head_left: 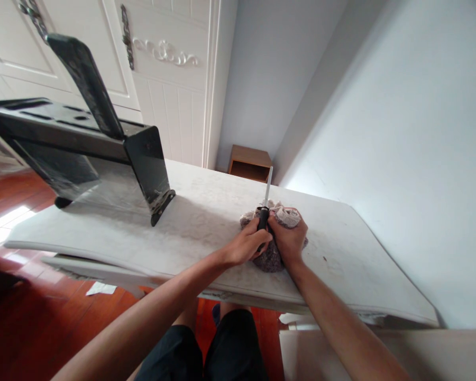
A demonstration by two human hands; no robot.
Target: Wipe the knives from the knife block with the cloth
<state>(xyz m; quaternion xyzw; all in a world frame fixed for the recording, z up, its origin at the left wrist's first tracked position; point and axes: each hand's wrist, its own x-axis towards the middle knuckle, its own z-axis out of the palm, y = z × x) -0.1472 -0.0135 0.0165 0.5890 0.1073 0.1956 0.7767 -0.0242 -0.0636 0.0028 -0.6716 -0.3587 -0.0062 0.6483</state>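
Observation:
My left hand (248, 243) is wrapped round the black handle of a sharpening steel (268, 185), whose thin grey rod points up and away from me. My right hand (290, 235) is closed on a bunched grey-brown cloth (270, 260), right beside the handle. Part of the cloth lies under both hands, and its paler folds stick out above the fingers. The cloth rests on a white marbled tabletop (206, 211). Further left on the same top stands a black knife block (143, 164) with clear sides, and one large black-handled knife (85, 84) is stuck in it.
White cabinet doors (170, 100) stand behind the table. A small brown wooden box-like cabinet (250, 155) sits in the far corner. The pale wall (412, 159) runs along the right edge. A scrap of white paper (101, 288) lies on the red wooden floor (75, 323).

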